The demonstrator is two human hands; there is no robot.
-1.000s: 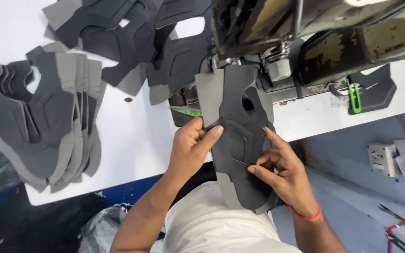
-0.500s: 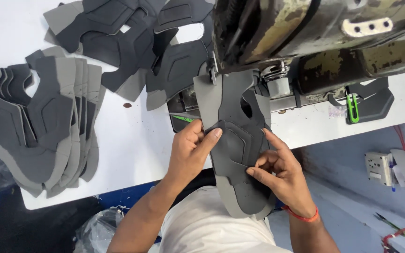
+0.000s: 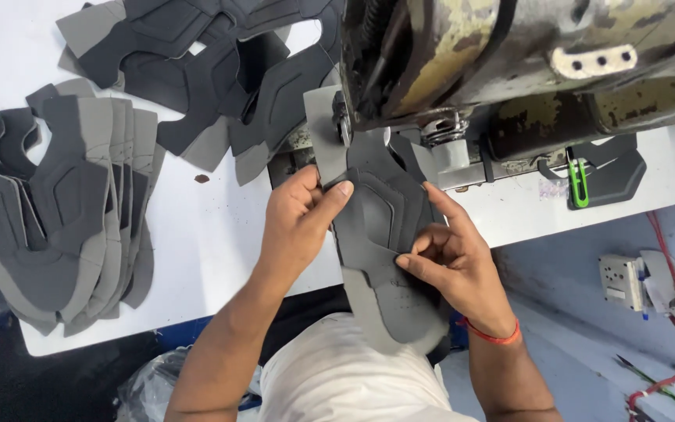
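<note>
A grey shoe-upper panel (image 3: 380,234) is pinched at its left edge by the left hand (image 3: 298,227) and at its right edge by the right hand (image 3: 451,262), its long axis running away from the body, far end tucked under the worn sewing machine (image 3: 509,62). Stacked cut panels (image 3: 56,219) are seen on the white table (image 3: 205,234).
</note>
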